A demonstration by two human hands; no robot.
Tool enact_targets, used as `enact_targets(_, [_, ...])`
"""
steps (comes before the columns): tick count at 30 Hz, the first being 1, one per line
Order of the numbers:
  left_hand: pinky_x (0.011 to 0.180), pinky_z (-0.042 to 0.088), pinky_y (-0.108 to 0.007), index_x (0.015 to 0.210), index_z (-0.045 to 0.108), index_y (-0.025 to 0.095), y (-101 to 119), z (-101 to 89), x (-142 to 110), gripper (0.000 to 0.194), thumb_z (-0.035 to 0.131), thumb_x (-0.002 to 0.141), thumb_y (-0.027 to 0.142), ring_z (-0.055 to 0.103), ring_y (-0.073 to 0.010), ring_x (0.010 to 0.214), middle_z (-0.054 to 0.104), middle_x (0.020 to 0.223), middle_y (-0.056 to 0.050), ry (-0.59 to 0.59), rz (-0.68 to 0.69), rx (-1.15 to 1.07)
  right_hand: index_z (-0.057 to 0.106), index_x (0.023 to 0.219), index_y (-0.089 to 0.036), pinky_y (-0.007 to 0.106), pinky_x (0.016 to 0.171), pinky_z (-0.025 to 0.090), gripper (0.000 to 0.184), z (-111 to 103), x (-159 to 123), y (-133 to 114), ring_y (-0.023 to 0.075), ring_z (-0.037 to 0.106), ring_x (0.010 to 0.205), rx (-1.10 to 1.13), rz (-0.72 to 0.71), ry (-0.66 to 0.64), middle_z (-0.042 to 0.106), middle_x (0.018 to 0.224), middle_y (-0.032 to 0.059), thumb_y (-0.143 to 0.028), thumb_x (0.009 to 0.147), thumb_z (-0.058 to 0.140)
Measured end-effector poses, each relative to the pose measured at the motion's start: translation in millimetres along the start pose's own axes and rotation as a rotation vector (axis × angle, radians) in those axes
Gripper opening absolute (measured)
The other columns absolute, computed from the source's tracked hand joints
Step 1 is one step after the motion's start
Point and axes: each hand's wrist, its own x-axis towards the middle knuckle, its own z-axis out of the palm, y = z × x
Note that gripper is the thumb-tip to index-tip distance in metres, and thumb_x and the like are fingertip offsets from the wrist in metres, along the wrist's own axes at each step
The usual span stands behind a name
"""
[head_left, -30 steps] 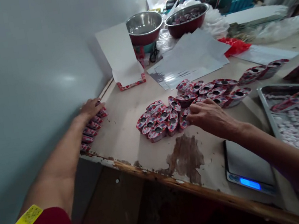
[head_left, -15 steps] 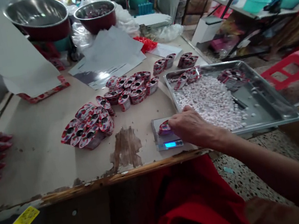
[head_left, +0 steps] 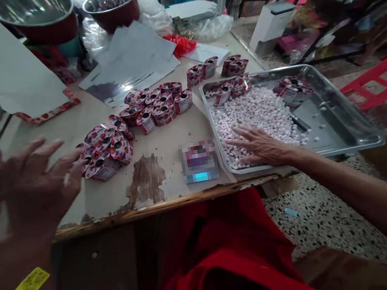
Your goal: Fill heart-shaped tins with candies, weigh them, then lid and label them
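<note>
Right grip (head_left: 265, 145) splayed empty on white pellets (head_left: 260, 108); left grip (head_left: 32, 186) splayed empty near packets (head_left: 103, 165)

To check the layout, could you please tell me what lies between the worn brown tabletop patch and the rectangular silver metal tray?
A small grey scale with a red-patterned packet on it, as the head view shows.
</note>
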Motion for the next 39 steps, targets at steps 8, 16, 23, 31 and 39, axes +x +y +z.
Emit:
enact_targets(8, [0.129, 0.026, -0.069, 0.117, 0.078, 0.038, 46, 50.9, -14, 0.037, 0.087, 0.082, 0.029, 0.062, -0.0316, 0.138, 0.073, 0.139, 0.002, -0.054, 0.37, 0.164, 0.072, 0.103, -0.021, 0.032, 0.075, 0.042, 0.027, 2, 38, 13, 0.0232, 0.059, 0.088, -0.019, -0.092, 0.027, 0.068, 0.104, 0.0117, -0.041, 0.108, 0.054])
enact_targets(16, [0.11, 0.054, -0.049, 0.13, 0.073, 0.026, 123, 94.2, -30, 0.05, 0.089, 0.082, 0.028, 0.071, -0.0289, 0.119, 0.077, 0.127, -0.008, -0.198, -0.091, -0.261, 0.063, 0.076, -0.022, 0.028, 0.057, 0.031, 0.028, -8, 31, 13, 0.0146, 0.045, 0.059, 0.876, 0.624, 0.32, 0.055, 0.065, -0.0001, -0.043, 0.092, 0.071])
enact_targets(23, [0.092, 0.059, -0.037, 0.136, 0.067, 0.022, 163, 140.3, -40, 0.061, 0.091, 0.08, 0.029, 0.073, -0.0224, 0.107, 0.079, 0.121, -0.008, -0.336, -0.326, -0.529, 0.049, 0.068, -0.022, 0.019, 0.047, 0.03, 0.031, -36, 26, 22, 0.0093, 0.035, 0.051, 1.706, 1.006, 0.487, 0.045, 0.059, -0.0039, -0.031, 0.088, 0.07])
enact_targets(31, [0.1, 0.056, -0.04, 0.118, 0.078, 0.023, 203, 175.6, -6, 0.029, 0.081, 0.09, 0.019, 0.071, -0.0241, 0.106, 0.079, 0.112, -0.007, -0.182, 0.027, -0.506, 0.078, 0.088, -0.023, 0.037, 0.098, 0.053, 0.026, -29, 40, -20, 0.0247, 0.07, 0.106, 1.174, 0.759, 0.662, 0.08, 0.101, 0.0056, -0.048, 0.083, 0.081])
enact_targets(39, [0.109, 0.047, -0.044, 0.117, 0.079, 0.029, 252, 203.8, 64, 0.023, 0.061, 0.105, 0.022, 0.064, -0.0254, 0.122, 0.076, 0.118, -0.007, -0.286, 0.666, -0.381, 0.051, 0.089, -0.025, 0.023, 0.058, 0.055, 0.018, -25, 97, -48, 0.0135, 0.058, 0.058, 2.398, 0.905, 0.815, 0.059, 0.066, -0.0032, -0.031, 0.106, 0.046])
